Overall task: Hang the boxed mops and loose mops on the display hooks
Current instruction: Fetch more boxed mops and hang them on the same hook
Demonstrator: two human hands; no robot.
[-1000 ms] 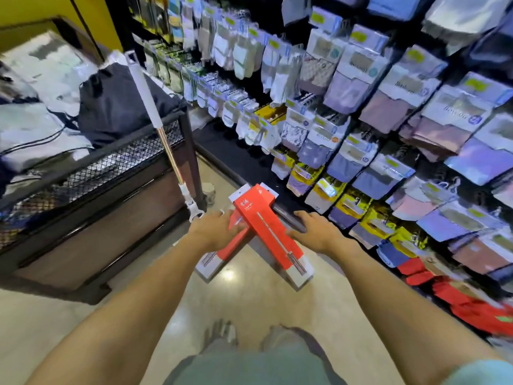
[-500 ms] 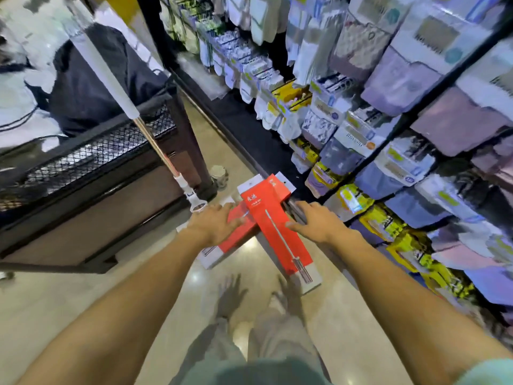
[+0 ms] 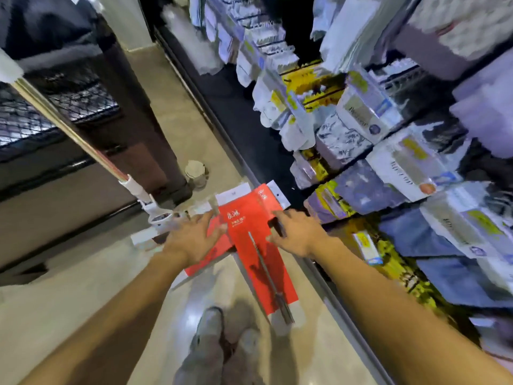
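Both hands reach down to a pile of red mop boxes on the floor, at the foot of the display rack. The top box [image 3: 258, 245] lies lengthwise away from the person, its white hang-tab end toward the rack base and its near end by the person's shoes [image 3: 222, 345]. A mop is printed down its middle. A second box [image 3: 211, 254] lies under it, angled off to the left, with only its red side and white end showing.

The left hand [image 3: 194, 240] rests palm down on that lower box, fingers spread and open, with the fingertips touching the top box's left edge. The right hand [image 3: 297, 234] is at the top box's right edge near its far end. Its fingers curl over that edge (a dark gap shows beside them), though whether they are really gripping cannot be told through the blur.

A loose mop [image 3: 83, 140] leans just left of the left hand. Its pole slants up toward the top left corner of the view, and its white joint sits on the floor beside the boxes, close to the fingers but not held. Behind it stands a dark mesh bin [image 3: 69, 112]. The rack [image 3: 388, 134] on the right is packed with hanging packets, all smeared.
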